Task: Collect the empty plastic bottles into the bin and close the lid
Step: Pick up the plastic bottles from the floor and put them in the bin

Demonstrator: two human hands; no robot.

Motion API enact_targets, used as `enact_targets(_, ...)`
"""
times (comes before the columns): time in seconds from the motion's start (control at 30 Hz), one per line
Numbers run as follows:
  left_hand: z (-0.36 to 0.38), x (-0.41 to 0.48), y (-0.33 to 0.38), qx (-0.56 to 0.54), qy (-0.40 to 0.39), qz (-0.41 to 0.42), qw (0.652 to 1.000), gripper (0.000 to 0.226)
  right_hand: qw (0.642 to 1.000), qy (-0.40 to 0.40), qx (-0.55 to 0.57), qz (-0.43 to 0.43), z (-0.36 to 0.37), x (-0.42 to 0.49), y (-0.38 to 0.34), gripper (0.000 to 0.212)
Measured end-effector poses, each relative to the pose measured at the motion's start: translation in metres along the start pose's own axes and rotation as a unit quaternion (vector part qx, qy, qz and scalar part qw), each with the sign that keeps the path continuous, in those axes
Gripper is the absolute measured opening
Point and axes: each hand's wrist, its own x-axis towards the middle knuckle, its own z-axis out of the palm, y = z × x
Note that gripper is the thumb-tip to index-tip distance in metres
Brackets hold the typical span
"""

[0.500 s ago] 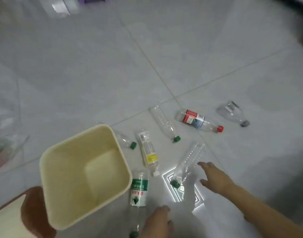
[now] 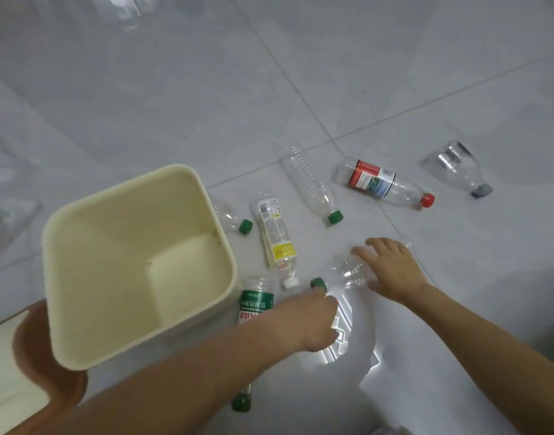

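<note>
Crossing the green-labelled bottle (image 2: pixel 256 304), the left forearm hides its middle, leaving only the label end and a green cap near the bottom edge. The left hand (image 2: pixel 303 321) hovers over the floor with fingers curled; whether it grips anything I cannot tell. The right hand (image 2: pixel 391 270) lies spread on a clear bottle (image 2: pixel 344 273) (green cap toward the left hand), fingers draped over its body. The cream bin (image 2: pixel 137 265) stands open and empty, partly covering a small bottle (image 2: pixel 230 218) behind its rim. Beyond lie a yellow-labelled bottle (image 2: pixel 275 237), a ribbed bottle (image 2: pixel 313 186), a red-labelled bottle (image 2: pixel 382 183) and a crushed grey-capped one (image 2: pixel 457 166). The glossy grey tiled floor (image 2: pixel 175 89) blurs toward the far edge.
</note>
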Motion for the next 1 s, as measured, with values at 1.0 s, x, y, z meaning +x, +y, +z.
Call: enact_targets(1.0,-0.057,-0.140,-0.205,-0.271,0.451,-0.316,0.789,0.057,0.807,0.183,0.561,0.022,-0.183,0.030,-0.178,0.013)
